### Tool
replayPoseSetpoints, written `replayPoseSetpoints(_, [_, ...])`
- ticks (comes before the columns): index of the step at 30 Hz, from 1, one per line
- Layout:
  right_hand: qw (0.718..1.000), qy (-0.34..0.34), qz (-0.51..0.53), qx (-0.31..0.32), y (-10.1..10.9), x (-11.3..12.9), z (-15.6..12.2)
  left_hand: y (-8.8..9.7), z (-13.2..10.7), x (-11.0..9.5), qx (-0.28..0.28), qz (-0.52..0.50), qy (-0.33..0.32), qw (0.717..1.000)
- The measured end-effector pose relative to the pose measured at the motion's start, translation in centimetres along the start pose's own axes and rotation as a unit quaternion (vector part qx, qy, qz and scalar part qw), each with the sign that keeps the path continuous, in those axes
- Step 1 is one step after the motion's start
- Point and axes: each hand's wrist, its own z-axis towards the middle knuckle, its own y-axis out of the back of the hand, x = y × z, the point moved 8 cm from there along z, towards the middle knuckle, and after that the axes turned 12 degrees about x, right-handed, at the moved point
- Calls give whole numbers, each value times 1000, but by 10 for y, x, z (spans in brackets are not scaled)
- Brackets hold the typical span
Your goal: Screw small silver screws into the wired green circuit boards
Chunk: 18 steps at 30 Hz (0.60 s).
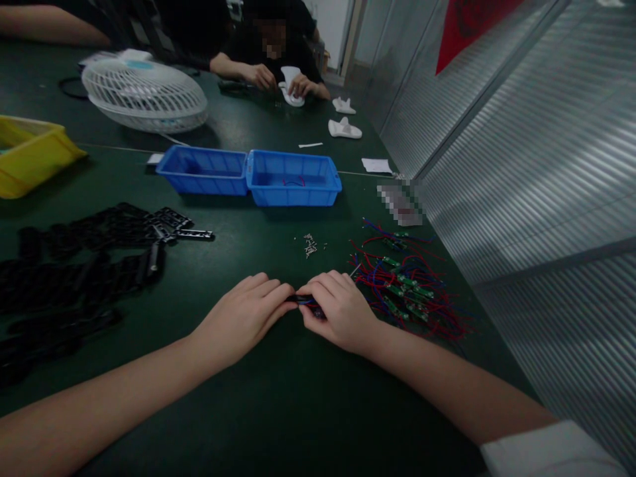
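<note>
Left grip (243,318) and right grip (342,311) pinching small black part (304,300), mostly hidden between fingertips

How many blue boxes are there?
2. The left blue box and the right blue box touch side by side, beyond the left hand and right hand pinching a small black part. None seems hidden.
</note>
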Motion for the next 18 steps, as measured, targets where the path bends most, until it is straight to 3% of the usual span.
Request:
replayPoseSetpoints(6, [999, -36, 26, -3, 4, -8, -1, 5, -5, -4, -48, 34, -25, 998])
replayPoseSetpoints(10, [1000, -15, 5, 0, 3, -4, 0, 6, -8, -8, -59, 74, -52, 994])
replayPoseSetpoints(18, [999, -29, 6, 13, -2, -5, 1, 9, -5, 0, -51, 42, -23, 998])
